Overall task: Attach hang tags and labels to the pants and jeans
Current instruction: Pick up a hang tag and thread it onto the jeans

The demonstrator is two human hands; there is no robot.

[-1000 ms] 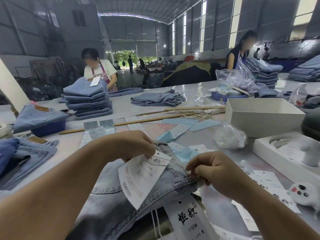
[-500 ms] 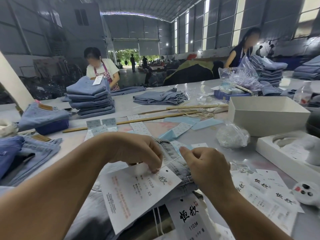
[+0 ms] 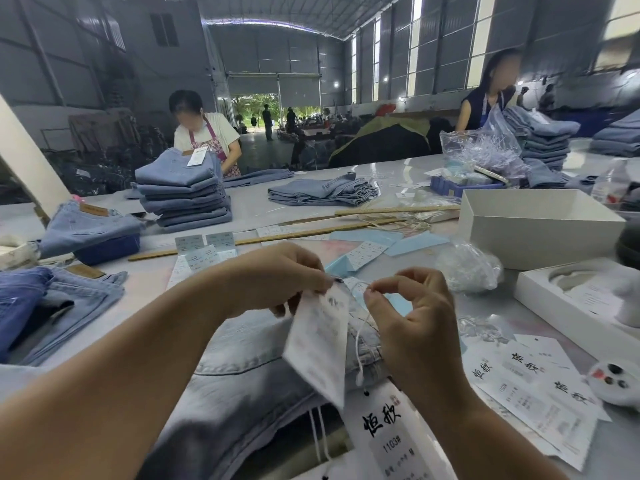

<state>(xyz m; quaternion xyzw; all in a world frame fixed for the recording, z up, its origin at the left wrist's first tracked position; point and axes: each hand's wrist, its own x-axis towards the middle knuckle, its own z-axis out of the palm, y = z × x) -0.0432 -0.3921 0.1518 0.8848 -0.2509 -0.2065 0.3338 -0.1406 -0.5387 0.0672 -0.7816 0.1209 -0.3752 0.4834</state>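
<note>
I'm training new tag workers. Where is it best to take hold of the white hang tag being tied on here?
Probably by the top edge of the hang tag, from the left, as the left hand pinches it. It hangs tilted over the light jeans, leaving the string end free for the right hand.

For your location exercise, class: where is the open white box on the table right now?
In the head view, the open white box sits on the table's far right, behind the crumpled clear plastic bag and right of the long wooden sticks.

Head-worn wide-angle view, facing forward and down (close) over table (image 3: 287,216)
</note>
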